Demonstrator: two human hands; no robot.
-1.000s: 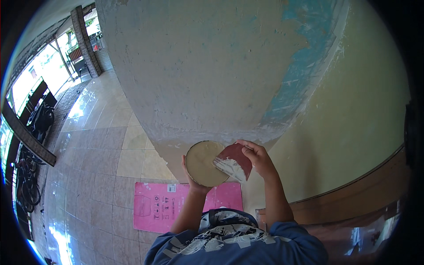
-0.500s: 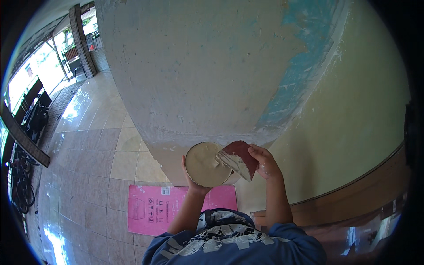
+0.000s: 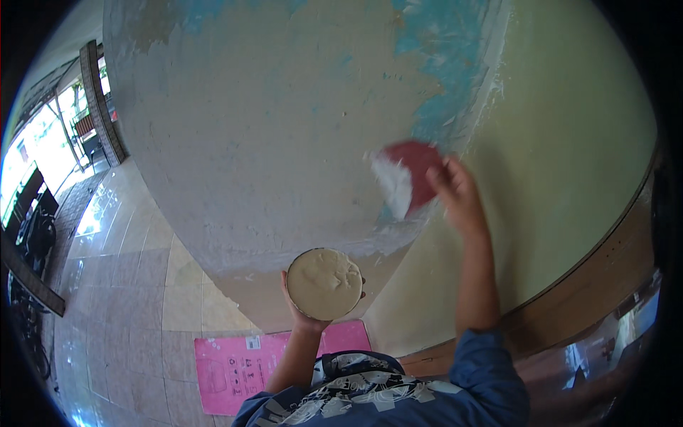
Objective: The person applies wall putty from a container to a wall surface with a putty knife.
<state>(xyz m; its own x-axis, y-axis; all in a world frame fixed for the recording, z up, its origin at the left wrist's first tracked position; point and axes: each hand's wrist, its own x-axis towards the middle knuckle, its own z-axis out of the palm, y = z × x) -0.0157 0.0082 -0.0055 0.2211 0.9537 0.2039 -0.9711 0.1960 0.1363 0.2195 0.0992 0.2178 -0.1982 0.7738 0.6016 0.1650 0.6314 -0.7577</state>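
Observation:
My left hand [image 3: 307,319] is wrapped round a round tub of putty [image 3: 321,285] from below, its fingertips showing at both sides. Beige paste fills the tub, with a small ridged peak right of its middle. My right hand [image 3: 459,188] grips a dark red putty scraper [image 3: 416,171], thumb on its near face. Pale putty covers the scraper's left edge, which is smeared by motion. The scraper is up by the wall [image 3: 284,142], near the blue patch; whether it touches the surface I cannot tell.
Old blue paint [image 3: 441,107] shows through the grey coat towards the corner. A pale green wall [image 3: 569,156] stands at the right, with a brown wooden ledge [image 3: 569,277] along its foot. Pink cardboard [image 3: 235,370] lies on the floor tiles [image 3: 135,299]. A pillar [image 3: 102,107] rises far left.
My right hand has lifted the scraper away from the tub, up and right to the wall. The tub has shifted slightly down and left in view, and the view has tilted upward.

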